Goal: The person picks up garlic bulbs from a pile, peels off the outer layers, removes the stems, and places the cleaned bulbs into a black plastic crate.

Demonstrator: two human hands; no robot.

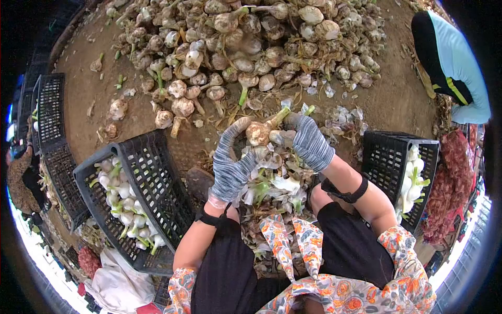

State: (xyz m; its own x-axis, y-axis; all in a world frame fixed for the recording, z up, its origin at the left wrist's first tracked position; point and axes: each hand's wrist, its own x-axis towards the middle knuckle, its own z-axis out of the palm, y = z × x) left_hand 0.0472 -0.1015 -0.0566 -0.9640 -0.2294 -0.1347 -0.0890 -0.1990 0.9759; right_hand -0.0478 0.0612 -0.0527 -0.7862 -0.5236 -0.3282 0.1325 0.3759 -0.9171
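Both hands wear grey striped gloves and meet in front of the knees. My left hand (230, 162) is closed on the left side of a brown, dirt-covered garlic bulb (257, 134). On the other side, my right hand (308, 140) has its fingers closed at the bulb's green-tipped stem, which points up and to the right. Another short green stem end shows just above the right glove. Below the hands lie loose peeled skins and leaves (280, 183) between the legs. Just beyond the hands, a large pile of unpeeled garlic (246, 52) covers the ground.
A black crate (151, 178) of whitish garlic stands tilted at my left, and another crate (389, 157) at my right. Red net sacks (455, 178) lie beyond it. At the upper right is a person in a light blue sleeve (455, 52). More crates (55, 141) line the far left.
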